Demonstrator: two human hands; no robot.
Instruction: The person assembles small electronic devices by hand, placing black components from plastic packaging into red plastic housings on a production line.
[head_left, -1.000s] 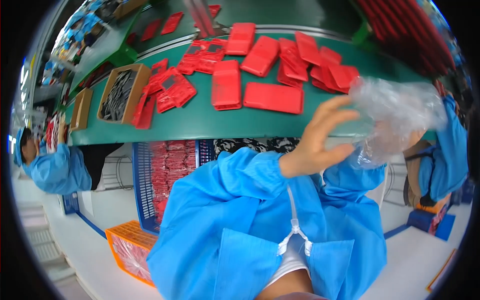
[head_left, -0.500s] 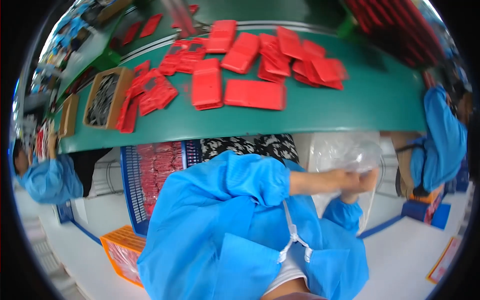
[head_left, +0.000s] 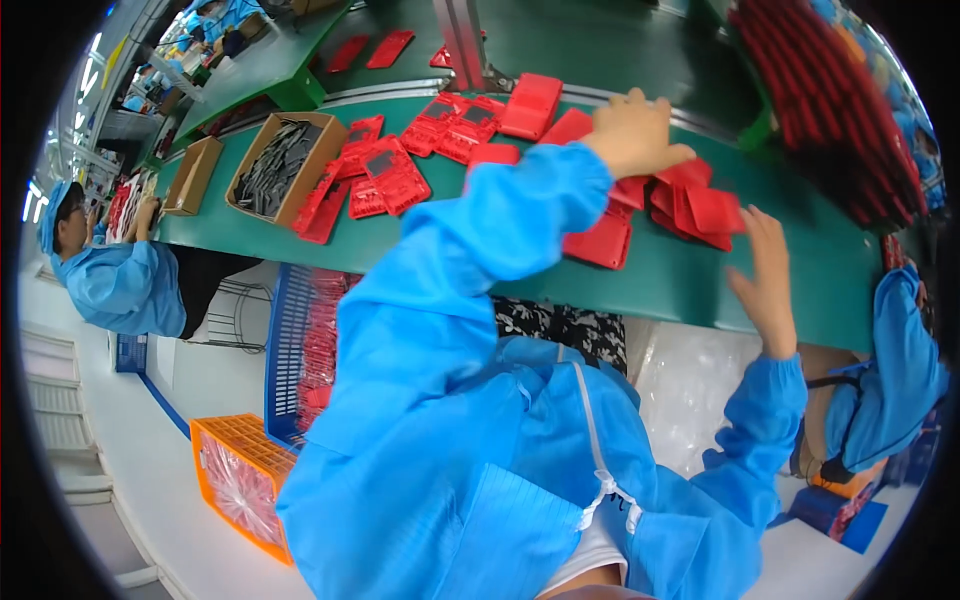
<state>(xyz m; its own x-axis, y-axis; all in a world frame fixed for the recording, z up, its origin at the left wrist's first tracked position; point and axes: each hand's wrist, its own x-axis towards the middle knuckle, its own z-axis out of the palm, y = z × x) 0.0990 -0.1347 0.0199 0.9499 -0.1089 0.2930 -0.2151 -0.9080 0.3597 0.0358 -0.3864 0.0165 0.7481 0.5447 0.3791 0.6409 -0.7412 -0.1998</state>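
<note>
Over the pile of red plastic cases on the green table, my left hand (head_left: 632,138) reaches with its fingers spread and slightly bent. It hides part of a red case (head_left: 572,126) below it, and I see nothing held in it. To the right, my right hand (head_left: 770,275) is raised with thumb and fingers apart. Its fingertips are close to a red case (head_left: 716,212) at the pile's right end; whether they touch is blurred. Another red case (head_left: 603,240) lies by the near table edge, partly behind my left sleeve.
A cardboard box (head_left: 287,167) of dark strips stands left on the green table (head_left: 455,240). Clear plastic bags (head_left: 690,390) lie below the table edge. A blue basket (head_left: 284,350) and an orange crate (head_left: 235,470) stand to my left. Co-workers sit on both sides.
Both hands have left the clear plastic bag at the lower right and moved up over the table to the red cases. They were close together and are now apart. The view has shifted.
</note>
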